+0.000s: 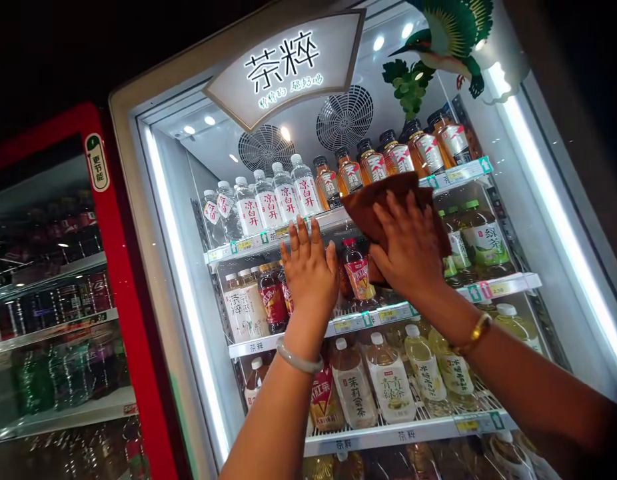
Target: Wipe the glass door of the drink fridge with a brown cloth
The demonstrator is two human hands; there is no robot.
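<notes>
My left hand (311,270), with a pale bangle (299,359) on its wrist, lies flat against the glass door of a lit drinks fridge, fingers stretched upward. To its right, my right hand (411,243) presses a brown cloth (376,200) onto the same glass, palm down, fingers bent over it. A gold bracelet (472,335) circles the right wrist. Behind the glass, the hands and cloth hide parts of the shelves. A red-capped bottle (358,270) shows between the two hands.
Bottles with clear water (302,187) and amber drinks (373,163) line the top shelf (243,245); more bottles fill the lower shelves. A lit sign (288,70) and a green bird decoration (451,43) are at the top. A red-framed fridge (123,300) stands at left.
</notes>
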